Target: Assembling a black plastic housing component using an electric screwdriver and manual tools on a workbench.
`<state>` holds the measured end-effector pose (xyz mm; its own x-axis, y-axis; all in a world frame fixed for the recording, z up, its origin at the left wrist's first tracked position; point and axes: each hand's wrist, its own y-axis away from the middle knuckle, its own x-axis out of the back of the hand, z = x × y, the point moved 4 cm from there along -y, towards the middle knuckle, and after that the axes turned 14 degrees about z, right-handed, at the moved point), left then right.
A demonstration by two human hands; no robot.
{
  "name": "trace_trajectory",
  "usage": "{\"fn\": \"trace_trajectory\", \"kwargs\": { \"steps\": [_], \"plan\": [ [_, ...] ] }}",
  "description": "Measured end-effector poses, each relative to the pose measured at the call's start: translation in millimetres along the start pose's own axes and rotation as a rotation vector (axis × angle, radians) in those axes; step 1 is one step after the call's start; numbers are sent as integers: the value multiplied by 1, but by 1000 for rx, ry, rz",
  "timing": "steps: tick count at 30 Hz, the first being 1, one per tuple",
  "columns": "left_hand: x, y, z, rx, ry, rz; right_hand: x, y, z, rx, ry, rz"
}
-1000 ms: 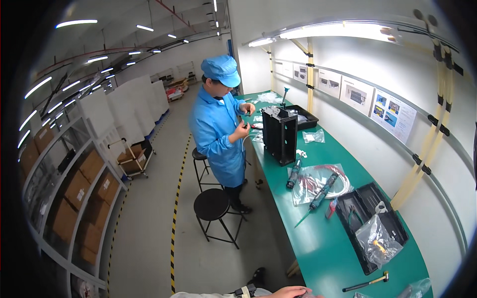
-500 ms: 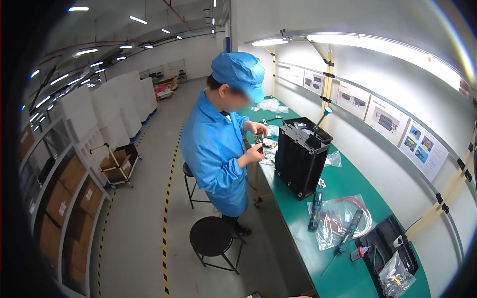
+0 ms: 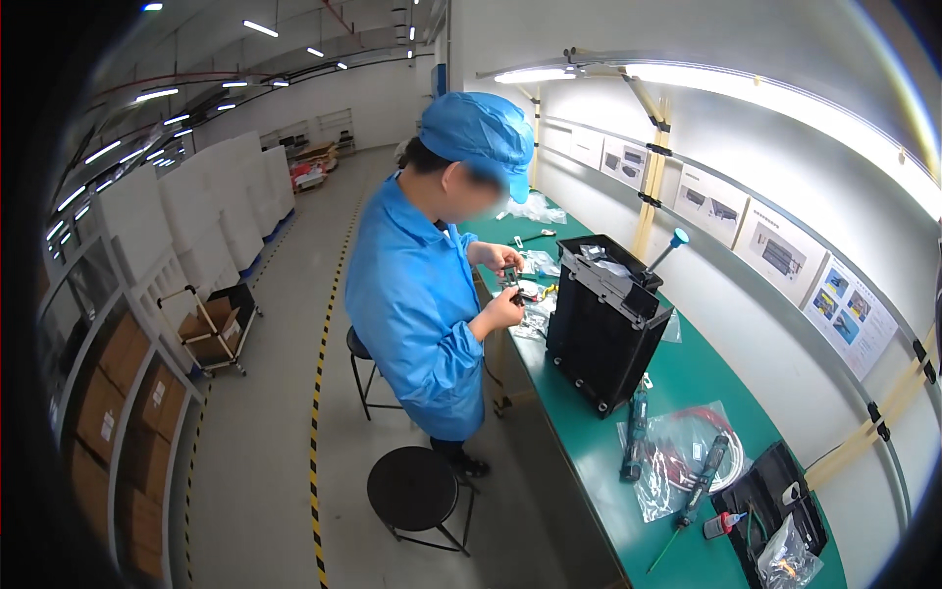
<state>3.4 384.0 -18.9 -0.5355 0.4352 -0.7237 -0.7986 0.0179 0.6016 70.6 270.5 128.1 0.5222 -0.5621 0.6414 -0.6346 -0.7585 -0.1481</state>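
Note:
Neither of my hands is in the picture. Nearest to me on the green workbench (image 3: 599,461), two power screwdrivers lie by a clear bag of red and white cables (image 3: 677,452): one driver (image 3: 636,437) at the bag's left edge, the other (image 3: 702,481) across it with a long green bit. A small red bottle (image 3: 724,525) lies beside an open black toolbox (image 3: 800,501), which has a clear bag (image 3: 788,560) at its near end. Farther along stands a tall black metal case (image 3: 603,339). Behind it a co-worker in blue (image 3: 407,294) holds a small dark part in both hands.
A black stool (image 3: 417,488) stands left of the bench, with another stool (image 3: 361,344) beyond it. A trolley with a carton (image 3: 211,334) and a shelf of boxes (image 3: 123,422) are at the left. A blue-topped handle (image 3: 677,239) sticks up by the black case.
My view has shifted slightly, so the bench things sit a little lower. The co-worker's hands have come slightly lower and farther apart around the small part.

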Motion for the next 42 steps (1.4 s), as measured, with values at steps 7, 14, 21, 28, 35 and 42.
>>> {"fn": "trace_trajectory", "kwargs": {
  "steps": [7, 14, 21, 28, 35, 42],
  "plan": [
    [17, 14, 25, -51, 41, 54, -13, -27, -23, -177, -187, -66],
    [41, -5, 30, -82, 68, 94, -15, -44, -25, -13, -131, -32],
    [19, -9, 53, -184, -60, 173, -5, -55, -14, -89, -200, 50],
    [33, -32, 104, -276, -106, 326, -13, -108, 17, -158, -222, 8],
    [42, -82, 170, -574, -315, 396, -11, -194, 28, -146, -302, -25],
    [45, -148, 234, -676, -639, 448, -23, -240, 62, -402, -429, 133]
  ]
}}
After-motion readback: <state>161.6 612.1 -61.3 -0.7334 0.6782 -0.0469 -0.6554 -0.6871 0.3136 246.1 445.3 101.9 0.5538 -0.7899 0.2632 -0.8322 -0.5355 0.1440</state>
